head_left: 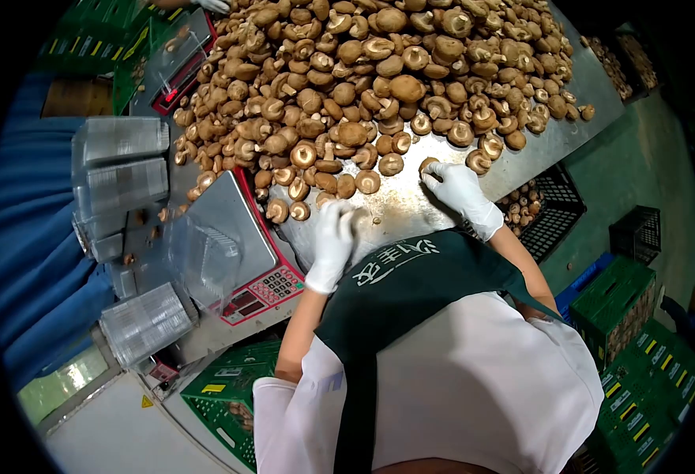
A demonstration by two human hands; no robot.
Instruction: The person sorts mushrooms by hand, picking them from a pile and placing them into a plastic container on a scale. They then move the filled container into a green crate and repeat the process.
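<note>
My white shirt point(482, 371) fills lower centre; mid-frame, my right hand point(461, 191) pinches a mushroom point(426, 164), presumably lightly against bruising; my left hand point(332, 246) half-curls (holding anything? I can't tell).

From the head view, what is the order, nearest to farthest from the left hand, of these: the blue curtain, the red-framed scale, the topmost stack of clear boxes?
From the left hand:
1. Scale: just to the hand's left.
2. Topmost stack of clear boxes: farther left, beyond the scale.
3. Blue curtain: far left, behind the boxes.
</note>
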